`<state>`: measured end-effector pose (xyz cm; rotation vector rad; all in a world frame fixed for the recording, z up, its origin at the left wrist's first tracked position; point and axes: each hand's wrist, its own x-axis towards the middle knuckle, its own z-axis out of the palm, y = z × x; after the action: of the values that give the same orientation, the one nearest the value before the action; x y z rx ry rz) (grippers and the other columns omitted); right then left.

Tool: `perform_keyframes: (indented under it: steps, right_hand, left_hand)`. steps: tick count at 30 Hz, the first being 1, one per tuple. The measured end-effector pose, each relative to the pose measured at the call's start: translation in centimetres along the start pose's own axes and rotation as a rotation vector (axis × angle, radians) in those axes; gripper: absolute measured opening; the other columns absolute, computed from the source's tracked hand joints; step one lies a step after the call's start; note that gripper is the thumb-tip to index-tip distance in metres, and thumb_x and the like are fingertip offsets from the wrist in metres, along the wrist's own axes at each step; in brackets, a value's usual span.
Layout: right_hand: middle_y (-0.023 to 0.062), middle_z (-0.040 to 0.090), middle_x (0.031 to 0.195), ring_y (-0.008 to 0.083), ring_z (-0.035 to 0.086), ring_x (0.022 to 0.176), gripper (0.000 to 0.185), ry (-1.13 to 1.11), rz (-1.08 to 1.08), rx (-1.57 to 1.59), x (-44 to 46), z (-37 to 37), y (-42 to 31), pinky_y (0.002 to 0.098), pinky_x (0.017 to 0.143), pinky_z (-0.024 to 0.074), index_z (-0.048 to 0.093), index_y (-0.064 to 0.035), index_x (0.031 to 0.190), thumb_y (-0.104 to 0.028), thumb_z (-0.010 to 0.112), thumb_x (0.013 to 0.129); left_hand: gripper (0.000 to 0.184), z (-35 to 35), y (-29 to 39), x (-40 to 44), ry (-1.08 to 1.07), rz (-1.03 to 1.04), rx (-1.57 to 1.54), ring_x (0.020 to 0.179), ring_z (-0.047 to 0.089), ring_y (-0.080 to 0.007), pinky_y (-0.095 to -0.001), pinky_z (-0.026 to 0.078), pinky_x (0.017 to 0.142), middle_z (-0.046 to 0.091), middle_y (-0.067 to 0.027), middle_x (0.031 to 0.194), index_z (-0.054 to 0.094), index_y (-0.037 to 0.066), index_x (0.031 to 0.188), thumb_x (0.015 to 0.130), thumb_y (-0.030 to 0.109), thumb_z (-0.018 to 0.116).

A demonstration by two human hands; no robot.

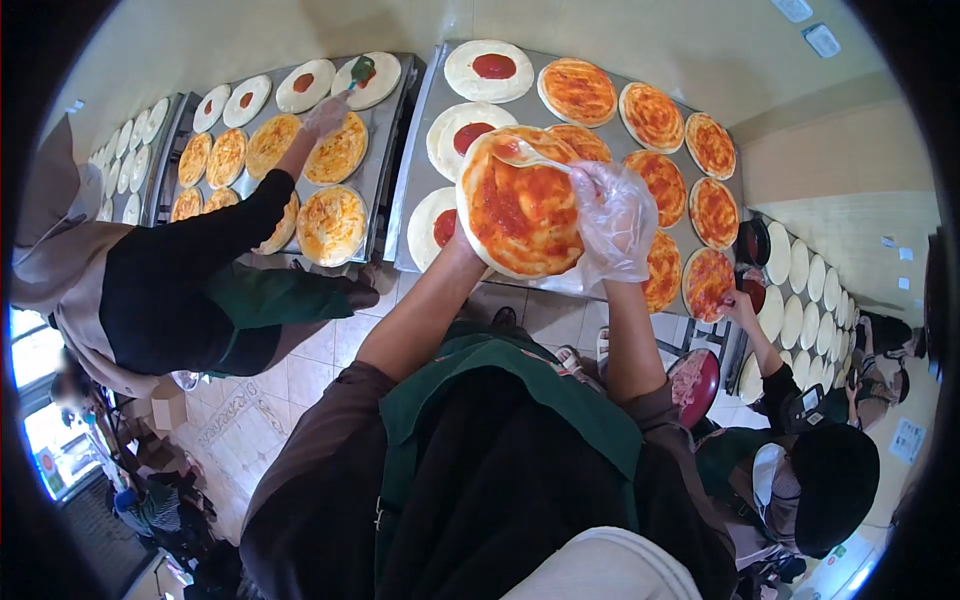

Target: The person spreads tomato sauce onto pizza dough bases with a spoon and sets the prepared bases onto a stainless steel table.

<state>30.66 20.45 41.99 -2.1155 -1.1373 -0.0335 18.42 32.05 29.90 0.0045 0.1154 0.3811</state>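
A round pizza base [525, 215] coated in red sauce is raised above the tray, tilted toward me. My left hand [466, 250] supports it from below at its left edge; most of those fingers are hidden behind the dough. In a clear plastic glove, my right hand [618, 222] is closed around a spoon [545, 160], whose bowl rests on the sauce near the upper rim. Beneath lies a metal tray [425, 150] of dough rounds. Three at its left, such as the dough round [488, 70], have a red sauce blob at the centre; the others are spread with sauce.
To the left, a co-worker's gloved hand [325, 115] works with a green-headed tool [361, 70] over another tray [235, 190]. At right, another person's hand [738, 305] reaches a sauced base. A red bowl [710, 385] holds pink shredded food. Plain dough rounds [798, 265] stand beyond.
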Motion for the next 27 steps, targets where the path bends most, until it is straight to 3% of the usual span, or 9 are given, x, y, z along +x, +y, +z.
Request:
perform_keyframes:
  steps: [3,7,11,14,18,19,22,27]
  right_hand:
    - [0.0116,0.073,0.088,0.0272,0.068,0.082,0.018,-0.006,0.06,0.066,-2.4,-0.3,0.4,0.0391,0.076,0.0526,0.08,-0.0098,0.097,-0.026,0.075,0.092]
    - [0.0108,0.07,0.083,0.0277,0.066,0.078,0.017,-0.153,0.019,-0.066,-4.4,-1.5,-1.1,0.0404,0.072,0.0509,0.081,-0.0113,0.097,-0.027,0.074,0.092]
    - [0.0098,0.069,0.082,0.0287,0.065,0.076,0.014,0.109,-0.211,-0.14,-0.9,-0.2,-0.2,0.0411,0.072,0.0507,0.08,-0.0122,0.098,-0.023,0.073,0.094]
    - [0.0104,0.07,0.084,0.03,0.065,0.079,0.011,0.057,-0.065,0.038,-1.4,-0.6,0.0,0.0415,0.073,0.0511,0.08,-0.0126,0.096,-0.021,0.074,0.092]
    - [0.0107,0.071,0.086,0.0304,0.064,0.082,0.011,0.071,-0.116,-0.117,-2.4,-2.0,-0.8,0.0422,0.076,0.0512,0.081,-0.0124,0.097,-0.02,0.076,0.091]
    - [0.0088,0.066,0.084,0.0305,0.064,0.085,0.012,0.126,-0.056,-0.165,-2.2,-2.0,-1.0,0.0454,0.076,0.05,0.08,-0.0168,0.093,-0.027,0.074,0.091]
    - [0.0064,0.065,0.088,0.0287,0.064,0.085,0.01,0.311,-0.226,-0.249,-1.6,-3.4,-2.0,0.0445,0.075,0.0496,0.08,-0.0197,0.094,-0.027,0.076,0.089]
    - [0.0054,0.067,0.087,0.0284,0.064,0.083,0.01,0.3,-0.226,-0.305,-3.1,-3.1,-2.5,0.0423,0.077,0.0516,0.082,-0.0176,0.096,-0.022,0.079,0.088]
  left_hand:
    - [0.062,1.5,-0.2,-0.4,-0.006,0.051,0.111,0.131,0.059,-0.0342,-0.0522,0.052,0.109,0.057,-0.0171,0.147,0.048,0.009,0.15,0.105,0.052,0.046]
    - [0.062,1.2,0.3,0.2,-0.09,-0.019,-0.024,0.131,0.06,-0.0344,-0.0523,0.052,0.109,0.057,-0.0173,0.147,0.048,0.008,0.15,0.105,0.051,0.047]
    - [0.063,1.4,-0.7,0.1,-0.241,-0.137,-0.253,0.133,0.059,-0.0364,-0.0548,0.052,0.11,0.054,-0.0197,0.151,0.045,0.008,0.152,0.107,0.051,0.042]
    - [0.063,1.2,-1.2,0.6,-0.241,-0.149,-0.241,0.132,0.059,-0.0359,-0.0539,0.052,0.109,0.055,-0.0199,0.15,0.045,0.007,0.152,0.106,0.05,0.044]
    - [0.063,0.9,-1.6,1.2,-0.305,-0.164,-0.2,0.131,0.06,-0.0347,-0.052,0.053,0.108,0.056,-0.0184,0.149,0.046,0.007,0.152,0.106,0.051,0.045]
    - [0.063,1.1,-1.6,1.1,-0.25,-0.182,-0.16,0.131,0.06,-0.0342,-0.0516,0.053,0.108,0.056,-0.0181,0.149,0.046,0.007,0.152,0.106,0.051,0.044]
    - [0.063,0.3,-1.9,1.6,-0.204,-0.18,-0.161,0.131,0.061,-0.0336,-0.0514,0.053,0.108,0.057,-0.0174,0.149,0.046,0.008,0.151,0.107,0.053,0.043]
    - [0.065,0.7,-2.6,1.8,-0.272,-0.209,-0.245,0.131,0.061,-0.0326,-0.0509,0.052,0.109,0.057,-0.0167,0.149,0.046,0.009,0.151,0.106,0.055,0.042]
